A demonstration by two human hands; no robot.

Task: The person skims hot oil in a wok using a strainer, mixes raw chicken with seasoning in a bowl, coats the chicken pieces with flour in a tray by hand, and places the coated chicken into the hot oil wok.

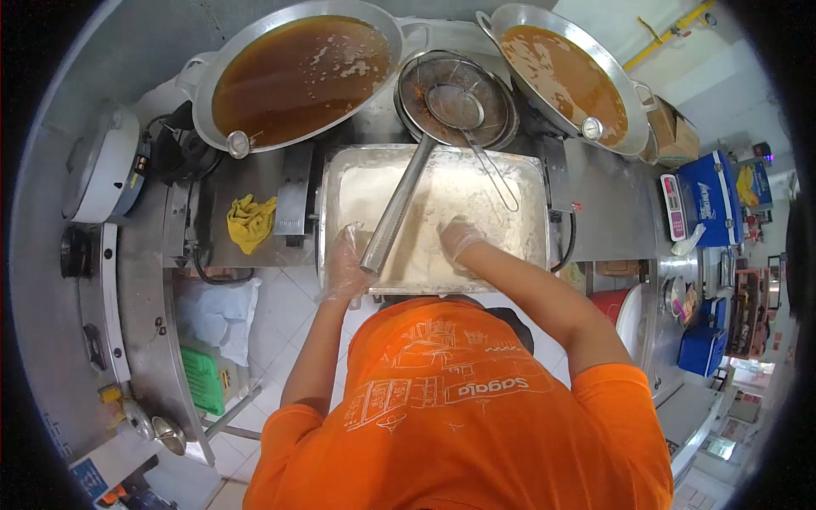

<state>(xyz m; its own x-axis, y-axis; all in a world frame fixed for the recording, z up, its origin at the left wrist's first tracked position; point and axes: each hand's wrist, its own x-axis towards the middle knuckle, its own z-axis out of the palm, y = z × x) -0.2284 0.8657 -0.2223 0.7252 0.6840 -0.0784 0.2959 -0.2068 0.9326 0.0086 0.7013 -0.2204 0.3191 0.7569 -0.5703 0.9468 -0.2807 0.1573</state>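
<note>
A large metal tray [543, 200] of pale flour [387, 191] stands in front of me. My left hand [344, 262], in a clear plastic glove, is at the tray's near left side, with its fingers stretched forward over the flour. Close beside it is the end of the long metal handle [399, 204] of a big strainer [489, 102]; I cannot tell whether they touch. My right hand [461, 238], gloved too, reaches into the flour right of the middle. Its fingertips are partly hidden there. A smaller wire-handled strainer [455, 106] rests on the big one.
Two wide pans, one at left [204, 98] and one at right [633, 110], hold brown oil behind the tray, each with a dial thermometer on its rim. A yellow cloth [251, 223] lies left of the tray. Blue cooler boxes [710, 200] stand at right.
</note>
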